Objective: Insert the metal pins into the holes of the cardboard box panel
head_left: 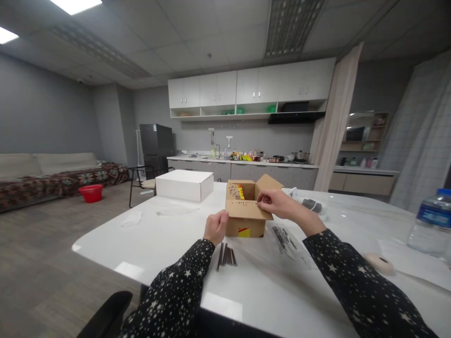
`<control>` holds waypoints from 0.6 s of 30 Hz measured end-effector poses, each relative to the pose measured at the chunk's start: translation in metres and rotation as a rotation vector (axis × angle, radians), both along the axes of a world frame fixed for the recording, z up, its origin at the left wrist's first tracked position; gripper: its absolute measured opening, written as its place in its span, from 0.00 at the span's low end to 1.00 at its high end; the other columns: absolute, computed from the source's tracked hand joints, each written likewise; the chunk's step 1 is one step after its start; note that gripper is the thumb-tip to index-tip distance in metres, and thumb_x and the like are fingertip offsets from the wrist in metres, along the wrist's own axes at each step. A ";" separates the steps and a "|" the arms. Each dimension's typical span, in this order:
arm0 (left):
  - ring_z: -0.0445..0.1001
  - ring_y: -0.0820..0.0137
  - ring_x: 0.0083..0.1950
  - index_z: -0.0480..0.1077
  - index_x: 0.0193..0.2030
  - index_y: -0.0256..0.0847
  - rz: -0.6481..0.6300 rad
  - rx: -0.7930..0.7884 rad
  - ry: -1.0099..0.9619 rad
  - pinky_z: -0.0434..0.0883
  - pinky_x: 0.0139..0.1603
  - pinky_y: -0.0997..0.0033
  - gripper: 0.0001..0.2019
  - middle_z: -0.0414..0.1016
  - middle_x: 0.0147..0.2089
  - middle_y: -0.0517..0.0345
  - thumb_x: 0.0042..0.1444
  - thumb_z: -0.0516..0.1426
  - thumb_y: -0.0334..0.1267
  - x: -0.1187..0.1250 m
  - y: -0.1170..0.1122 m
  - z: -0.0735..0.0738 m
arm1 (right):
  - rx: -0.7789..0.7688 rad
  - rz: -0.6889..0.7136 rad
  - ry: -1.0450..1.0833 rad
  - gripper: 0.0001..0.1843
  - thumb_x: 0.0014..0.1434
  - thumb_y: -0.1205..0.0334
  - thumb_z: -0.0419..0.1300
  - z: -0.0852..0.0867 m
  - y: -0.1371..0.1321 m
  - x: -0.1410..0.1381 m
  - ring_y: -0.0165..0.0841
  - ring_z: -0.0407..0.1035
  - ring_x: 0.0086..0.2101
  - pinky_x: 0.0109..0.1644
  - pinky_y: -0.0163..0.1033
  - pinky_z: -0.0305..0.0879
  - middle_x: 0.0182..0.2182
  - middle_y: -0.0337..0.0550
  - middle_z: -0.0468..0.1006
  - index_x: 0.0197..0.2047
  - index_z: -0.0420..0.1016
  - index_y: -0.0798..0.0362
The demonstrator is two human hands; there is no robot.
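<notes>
An open cardboard box (244, 228) with a yellow and red label stands on the white table. Its front flap (246, 212) lies folded outward and carries rows of small dark marks, as does the left flap (232, 190). My left hand (216, 227) is closed on the front flap's left edge. Above that flap's right side, the fingers of my right hand (273, 202) are pinched together; whatever they hold is too small to make out. Several long dark nails (227, 256) lie in front of the box. To their right, a clear plastic bag (291, 244) contains more thin dark pieces.
A white box (185, 184) stands at the back left of the table (141, 244). A large water bottle (431, 223) and a beige rounded object (378, 264) are at the right. Behind the cardboard box's right side lies a dark grey item (312, 205).
</notes>
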State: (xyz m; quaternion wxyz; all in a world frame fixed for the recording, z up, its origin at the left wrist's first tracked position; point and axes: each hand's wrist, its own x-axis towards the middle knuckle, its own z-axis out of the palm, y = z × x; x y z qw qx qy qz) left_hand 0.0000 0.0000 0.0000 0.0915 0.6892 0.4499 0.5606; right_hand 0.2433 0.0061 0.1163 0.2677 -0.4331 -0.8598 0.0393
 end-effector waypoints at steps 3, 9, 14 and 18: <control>0.65 0.69 0.27 0.64 0.23 0.41 0.002 -0.010 0.021 0.63 0.31 0.72 0.26 0.64 0.20 0.58 0.63 0.43 0.56 0.000 -0.001 -0.001 | 0.023 0.005 -0.035 0.09 0.55 0.68 0.55 -0.003 0.000 -0.004 0.32 0.67 0.29 0.31 0.34 0.57 0.28 0.41 0.76 0.38 0.76 0.55; 0.67 0.68 0.28 0.68 0.25 0.41 -0.017 -0.021 0.064 0.65 0.33 0.71 0.27 0.66 0.21 0.56 0.64 0.41 0.55 -0.001 -0.003 -0.004 | 0.067 -0.020 -0.075 0.10 0.56 0.67 0.55 -0.004 -0.004 -0.008 0.32 0.69 0.30 0.32 0.34 0.59 0.30 0.43 0.78 0.40 0.77 0.55; 0.68 0.68 0.27 0.69 0.25 0.41 -0.011 -0.003 0.062 0.64 0.32 0.71 0.27 0.68 0.21 0.56 0.65 0.42 0.54 0.000 -0.002 -0.005 | 0.086 -0.060 -0.103 0.08 0.57 0.67 0.57 -0.005 -0.003 -0.012 0.32 0.70 0.29 0.31 0.34 0.59 0.30 0.43 0.79 0.38 0.78 0.54; 0.69 0.68 0.26 0.70 0.27 0.41 -0.016 0.021 0.080 0.64 0.31 0.71 0.27 0.70 0.22 0.55 0.66 0.42 0.54 -0.001 -0.002 -0.005 | 0.107 -0.097 -0.113 0.09 0.59 0.66 0.56 -0.005 -0.003 -0.014 0.32 0.71 0.29 0.31 0.34 0.58 0.30 0.43 0.80 0.38 0.78 0.54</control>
